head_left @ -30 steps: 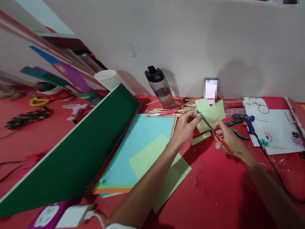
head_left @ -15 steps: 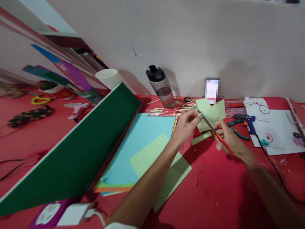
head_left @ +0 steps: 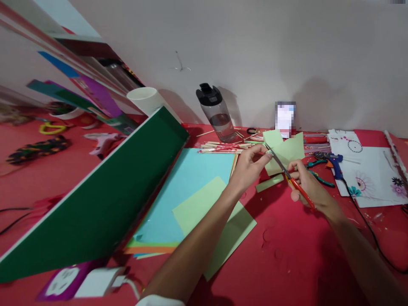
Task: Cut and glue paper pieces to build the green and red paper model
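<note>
My right hand [head_left: 304,182] is closed around the orange-red handles of a pair of scissors [head_left: 301,192], whose blades point up and left. Thumb and fingertips of my left hand [head_left: 253,165] pinch a small pale piece of paper [head_left: 269,152] at the tips of the blades; most of it is hidden by the fingers. Behind the blades lie cut pieces of light green paper [head_left: 290,152]. A narrow green paper strip [head_left: 269,183] rests on the red table just below them. Under my left forearm are larger light green sheets [head_left: 237,238] on blue paper [head_left: 172,187].
A green board [head_left: 105,195] leans at the left. Along the wall stand a water bottle [head_left: 219,117] and a lit phone [head_left: 285,120], with wooden sticks [head_left: 223,147] nearby. Pliers [head_left: 323,179], a blue glue gun [head_left: 334,163] and white flower-decorated sheets [head_left: 371,170] lie to the right.
The camera view has shifted slightly. Both hands, the scissors and the paper keep nearly the same positions.
</note>
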`<action>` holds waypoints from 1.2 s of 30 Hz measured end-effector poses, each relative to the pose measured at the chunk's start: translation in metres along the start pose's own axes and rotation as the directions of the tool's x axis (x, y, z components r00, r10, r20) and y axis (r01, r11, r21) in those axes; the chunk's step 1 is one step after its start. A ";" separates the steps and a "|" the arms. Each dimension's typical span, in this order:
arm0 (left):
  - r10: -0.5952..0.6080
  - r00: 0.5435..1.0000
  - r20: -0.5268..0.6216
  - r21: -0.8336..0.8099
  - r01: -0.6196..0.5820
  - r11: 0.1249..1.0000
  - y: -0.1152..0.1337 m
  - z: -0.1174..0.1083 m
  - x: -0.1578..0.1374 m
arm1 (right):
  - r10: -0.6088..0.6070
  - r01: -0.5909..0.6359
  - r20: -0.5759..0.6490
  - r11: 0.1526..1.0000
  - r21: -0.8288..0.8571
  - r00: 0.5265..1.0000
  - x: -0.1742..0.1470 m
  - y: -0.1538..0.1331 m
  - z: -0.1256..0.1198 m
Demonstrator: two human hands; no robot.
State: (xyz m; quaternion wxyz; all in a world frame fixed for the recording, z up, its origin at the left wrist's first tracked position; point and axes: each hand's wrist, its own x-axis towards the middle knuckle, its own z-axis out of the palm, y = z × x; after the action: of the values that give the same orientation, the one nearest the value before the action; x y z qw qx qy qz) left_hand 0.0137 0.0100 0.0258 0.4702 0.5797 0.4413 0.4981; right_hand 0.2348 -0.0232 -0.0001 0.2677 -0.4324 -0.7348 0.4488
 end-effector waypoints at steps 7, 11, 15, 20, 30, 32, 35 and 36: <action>0.009 1.000 -0.005 -0.015 -0.009 1.000 -0.002 0.001 0.001 | 0.015 -0.015 -0.008 1.000 -0.009 1.000 0.000 -0.006 0.000; 0.009 1.000 0.001 -0.013 -0.009 1.000 0.000 0.001 0.000 | 0.010 -0.011 0.019 0.999 0.047 1.000 0.000 -0.004 0.000; 0.005 1.000 0.014 -0.013 -0.005 1.000 0.001 0.000 0.000 | 0.003 -0.006 0.039 0.997 0.072 0.999 0.001 -0.002 -0.001; 0.001 1.000 0.028 -0.004 -0.001 1.000 0.001 -0.001 0.000 | 0.024 -0.028 0.050 0.996 0.088 0.998 0.001 -0.001 -0.003; 0.005 0.999 0.033 0.000 -0.005 1.000 0.001 -0.003 0.001 | 0.032 -0.033 0.021 0.997 0.067 0.999 0.001 -0.003 -0.003; 0.006 0.999 0.036 0.003 -0.006 1.000 0.000 -0.003 0.001 | 0.038 -0.039 0.015 0.998 0.056 0.999 0.002 -0.003 -0.003; 0.017 0.999 0.037 0.014 -0.017 1.000 -0.001 -0.004 0.002 | 0.040 -0.041 0.010 0.998 0.046 0.999 0.002 -0.003 -0.002; 0.020 0.999 0.035 0.016 -0.021 1.000 -0.001 -0.004 0.002 | 0.039 -0.040 0.010 0.998 0.043 0.999 0.002 -0.003 -0.002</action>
State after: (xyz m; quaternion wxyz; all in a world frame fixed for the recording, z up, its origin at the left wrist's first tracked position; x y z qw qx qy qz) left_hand 0.0103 0.0123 0.0249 0.4679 0.5967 0.4313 0.4889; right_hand 0.2347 -0.0214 0.0033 0.2646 -0.4388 -0.7176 0.4716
